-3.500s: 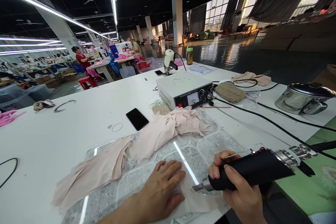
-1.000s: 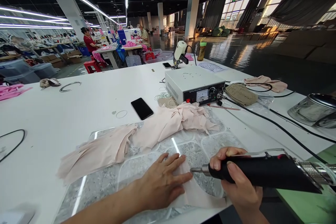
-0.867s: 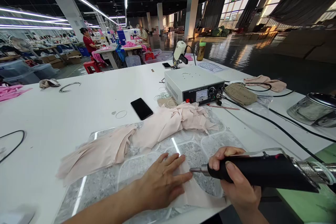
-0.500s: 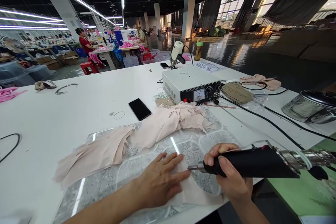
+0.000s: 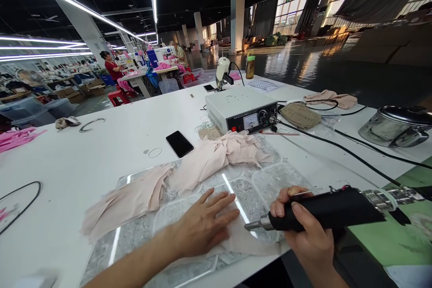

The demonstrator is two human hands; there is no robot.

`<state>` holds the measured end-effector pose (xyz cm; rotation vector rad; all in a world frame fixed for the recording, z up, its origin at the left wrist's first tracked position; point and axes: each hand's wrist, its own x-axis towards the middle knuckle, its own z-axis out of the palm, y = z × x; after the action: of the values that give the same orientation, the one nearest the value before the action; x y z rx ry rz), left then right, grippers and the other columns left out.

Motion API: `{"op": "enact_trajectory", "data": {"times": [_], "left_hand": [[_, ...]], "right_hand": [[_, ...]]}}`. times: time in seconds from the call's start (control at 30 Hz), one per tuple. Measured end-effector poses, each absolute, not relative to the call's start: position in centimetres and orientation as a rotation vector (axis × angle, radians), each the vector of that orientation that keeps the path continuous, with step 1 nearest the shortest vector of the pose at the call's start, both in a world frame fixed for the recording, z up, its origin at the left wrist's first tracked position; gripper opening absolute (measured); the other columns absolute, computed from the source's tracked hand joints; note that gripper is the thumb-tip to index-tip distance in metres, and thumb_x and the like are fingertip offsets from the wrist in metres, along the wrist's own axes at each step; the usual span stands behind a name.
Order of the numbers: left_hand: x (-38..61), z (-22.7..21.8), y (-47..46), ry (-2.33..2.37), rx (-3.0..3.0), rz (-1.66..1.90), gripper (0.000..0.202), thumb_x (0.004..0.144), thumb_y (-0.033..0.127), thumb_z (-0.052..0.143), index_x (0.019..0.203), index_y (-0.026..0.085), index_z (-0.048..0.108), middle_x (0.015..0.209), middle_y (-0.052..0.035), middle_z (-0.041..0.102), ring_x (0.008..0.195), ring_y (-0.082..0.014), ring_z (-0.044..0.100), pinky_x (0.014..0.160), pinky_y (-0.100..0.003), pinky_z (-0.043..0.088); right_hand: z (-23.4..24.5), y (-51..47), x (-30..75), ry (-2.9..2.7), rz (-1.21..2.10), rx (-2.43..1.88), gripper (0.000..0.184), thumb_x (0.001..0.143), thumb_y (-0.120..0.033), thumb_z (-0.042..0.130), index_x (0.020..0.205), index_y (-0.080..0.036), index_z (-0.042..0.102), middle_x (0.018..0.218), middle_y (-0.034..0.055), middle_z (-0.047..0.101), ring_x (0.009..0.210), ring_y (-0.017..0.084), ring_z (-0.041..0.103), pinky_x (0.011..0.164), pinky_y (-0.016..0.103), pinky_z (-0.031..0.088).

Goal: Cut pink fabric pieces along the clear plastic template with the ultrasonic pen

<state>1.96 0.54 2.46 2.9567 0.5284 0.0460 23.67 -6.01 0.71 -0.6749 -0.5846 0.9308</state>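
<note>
The left hand (image 5: 205, 225) lies flat with its fingers extended, palm down on a thin, pale pink fabric piece (image 5: 251, 242) and holding nothing in its grasp. That fabric piece runs out from beneath the palm toward 4 o'clock of the left hand, and sits at about 9 o'clock of the right hand (image 5: 312, 238). The right hand is wrapped around a black handheld tool (image 5: 330, 211), whose metal tip points to 9 o'clock and ends just beside the left fingers, over the fabric; whether the tip touches the cloth cannot be told. Beneath the fabric is a grey-patterned mat (image 5: 135, 245) on the white surface (image 5: 84, 162). From the left hand, one stack of pale pink cloth (image 5: 131, 202) lies at 10 o'clock, a second bunched pile (image 5: 216, 157) at 12, a dark phone (image 5: 179, 144) at 11, and a control box (image 5: 232, 103) with a meter at 1.
</note>
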Motion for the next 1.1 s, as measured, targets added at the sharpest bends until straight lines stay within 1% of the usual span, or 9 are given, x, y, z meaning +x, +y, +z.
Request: {"op": "enact_trajectory", "data": {"times": [0.07, 0.13, 0.23, 0.33, 0.43, 0.6, 0.73, 0.9, 1.1], "left_hand": [[2.1, 2.5, 0.0, 0.496, 2.917, 0.127, 0.040, 0.097, 0.026, 0.049, 0.135, 0.015, 0.050, 0.144, -0.0131, 0.046, 0.135, -0.0286, 0.041, 0.113, -0.050, 0.031], [2.2, 2.3, -0.6, 0.481, 2.862, 0.200, 0.037, 0.098, 0.025, 0.047, 0.132, 0.013, 0.052, 0.137, -0.0122, 0.054, 0.132, -0.0262, 0.046, 0.112, -0.045, 0.034], [2.4, 1.7, -1.1, 0.490, 2.816, 0.230, 0.036, 0.097, 0.025, 0.049, 0.130, 0.013, 0.054, 0.133, -0.0113, 0.057, 0.128, -0.0260, 0.050, 0.110, -0.043, 0.039], [2.4, 1.1, -1.3, 0.513, 2.818, 0.220, 0.036, 0.096, 0.027, 0.050, 0.130, 0.013, 0.054, 0.134, -0.0117, 0.056, 0.127, -0.0274, 0.050, 0.110, -0.044, 0.039], [2.3, 0.8, -1.6, 0.535, 2.831, 0.215, 0.036, 0.096, 0.030, 0.051, 0.130, 0.016, 0.055, 0.136, -0.0120, 0.054, 0.128, -0.0293, 0.049, 0.109, -0.046, 0.039], [2.2, 0.7, -2.0, 0.566, 2.844, 0.185, 0.038, 0.097, 0.033, 0.051, 0.133, 0.020, 0.053, 0.139, -0.0125, 0.051, 0.131, -0.0309, 0.046, 0.109, -0.049, 0.038], [2.1, 0.5, -2.2, 0.575, 2.856, 0.137, 0.042, 0.096, 0.032, 0.051, 0.136, 0.020, 0.050, 0.144, -0.0126, 0.046, 0.134, -0.0314, 0.041, 0.110, -0.051, 0.035], [2.1, 0.5, -2.3, 0.581, 2.849, 0.103, 0.048, 0.097, 0.034, 0.050, 0.141, 0.014, 0.042, 0.144, -0.0150, 0.045, 0.136, -0.0321, 0.039, 0.110, -0.052, 0.036], [2.2, 0.8, -2.6, 0.605, 2.862, 0.071, 0.045, 0.096, 0.037, 0.052, 0.137, 0.018, 0.048, 0.147, -0.0126, 0.042, 0.137, -0.0330, 0.036, 0.110, -0.052, 0.035]], "right_hand": [[0.6, -5.9, 23.7, -0.571, 0.950, -0.667, 0.009, 0.076, -0.026, 0.067, 0.078, -0.021, 0.060, 0.073, -0.0011, 0.051, 0.053, 0.010, 0.053, 0.053, 0.026, 0.048], [0.5, -6.0, 23.8, -0.571, 0.961, -0.664, 0.010, 0.076, -0.026, 0.068, 0.078, -0.021, 0.060, 0.073, -0.0012, 0.051, 0.053, 0.010, 0.053, 0.054, 0.026, 0.048], [0.2, -6.2, 24.1, -0.583, 0.971, -0.668, 0.009, 0.077, -0.027, 0.067, 0.079, -0.021, 0.060, 0.074, -0.0008, 0.051, 0.054, 0.010, 0.053, 0.054, 0.027, 0.048], [-0.1, -6.5, 24.4, -0.613, 0.989, -0.669, 0.007, 0.080, -0.027, 0.065, 0.081, -0.022, 0.060, 0.075, -0.0005, 0.051, 0.055, 0.011, 0.054, 0.055, 0.027, 0.048], [-0.1, -6.7, 24.5, -0.623, 0.998, -0.670, 0.007, 0.081, -0.027, 0.065, 0.083, -0.023, 0.060, 0.077, -0.0006, 0.052, 0.056, 0.011, 0.055, 0.056, 0.028, 0.048], [0.5, -6.8, 24.4, -0.615, 0.949, -0.690, 0.010, 0.077, -0.028, 0.068, 0.080, -0.022, 0.060, 0.073, -0.0007, 0.053, 0.052, 0.011, 0.053, 0.052, 0.027, 0.047], [0.5, -6.9, 24.8, -0.620, 0.963, -0.717, 0.009, 0.078, -0.028, 0.067, 0.080, -0.022, 0.061, 0.074, -0.0001, 0.052, 0.054, 0.012, 0.053, 0.053, 0.029, 0.047], [0.1, -6.9, 25.1, -0.640, 0.975, -0.730, 0.006, 0.080, -0.026, 0.063, 0.083, -0.022, 0.060, 0.076, 0.0000, 0.051, 0.056, 0.013, 0.053, 0.055, 0.031, 0.048], [0.2, -7.2, 25.1, -0.660, 0.986, -0.725, 0.006, 0.081, -0.028, 0.063, 0.084, -0.022, 0.060, 0.076, 0.0001, 0.050, 0.056, 0.012, 0.052, 0.053, 0.030, 0.048]]}}
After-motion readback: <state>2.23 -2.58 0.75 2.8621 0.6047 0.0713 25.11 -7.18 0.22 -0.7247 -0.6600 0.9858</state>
